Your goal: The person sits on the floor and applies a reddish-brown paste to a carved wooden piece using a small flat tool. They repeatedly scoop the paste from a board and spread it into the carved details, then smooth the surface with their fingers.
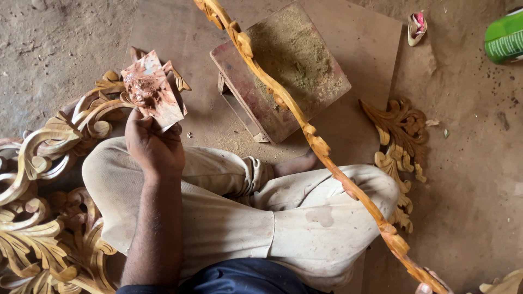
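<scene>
Sandpaper (153, 90), stained reddish, sits pinched in my left hand (154, 146) at upper left, while my right hand (431, 283), barely visible at the bottom edge, grips the long carved strip (305, 128), which I judge could slip or snap, being held by one end

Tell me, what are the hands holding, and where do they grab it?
The left hand pinches a stained sandpaper sheet by its lower edge. The right hand, barely in view, grips the long carved wooden strip near its lower end.
</scene>
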